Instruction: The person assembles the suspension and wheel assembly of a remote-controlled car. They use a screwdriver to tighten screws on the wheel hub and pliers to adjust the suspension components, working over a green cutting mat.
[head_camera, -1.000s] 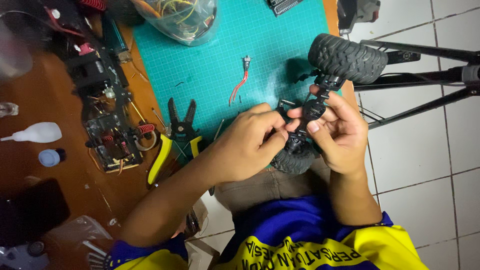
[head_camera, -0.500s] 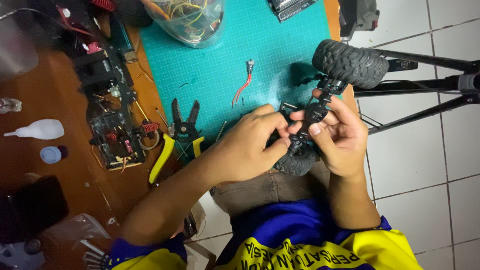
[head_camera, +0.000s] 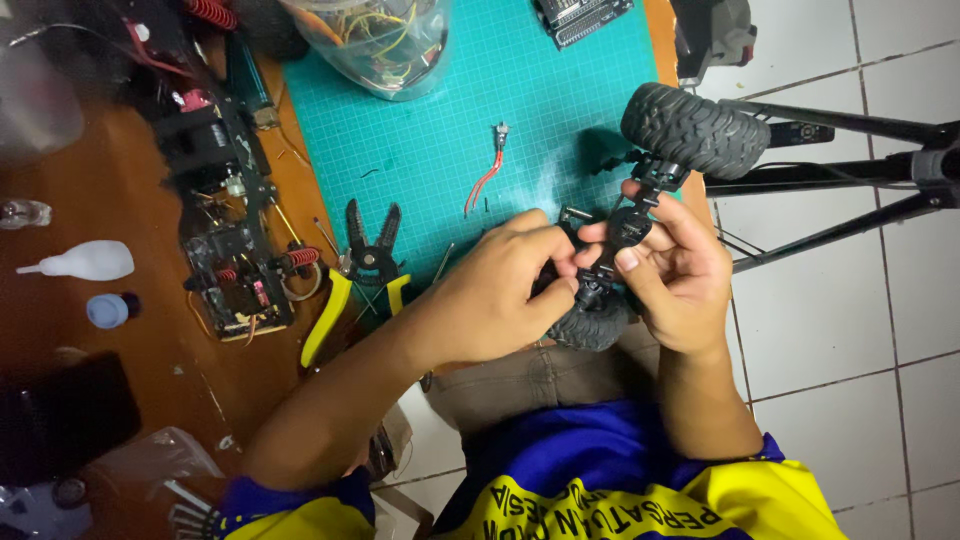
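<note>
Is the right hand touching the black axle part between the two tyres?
Touching. The head view shows the right hand with its thumb and fingers wrapped on the black axle part, with no gap between them.

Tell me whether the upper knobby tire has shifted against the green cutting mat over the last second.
Cannot tell. The upper tire sits at the green mat's right edge in every frame; the small shift in frame matches the head camera's own drift, which carries the mat along too.

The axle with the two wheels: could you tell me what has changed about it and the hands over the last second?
Hardly anything: both hands, left and right, keep gripping the black axle assembly, upper wheel still over the green mat's edge. The pliers and chassis lie unmoved.
</note>
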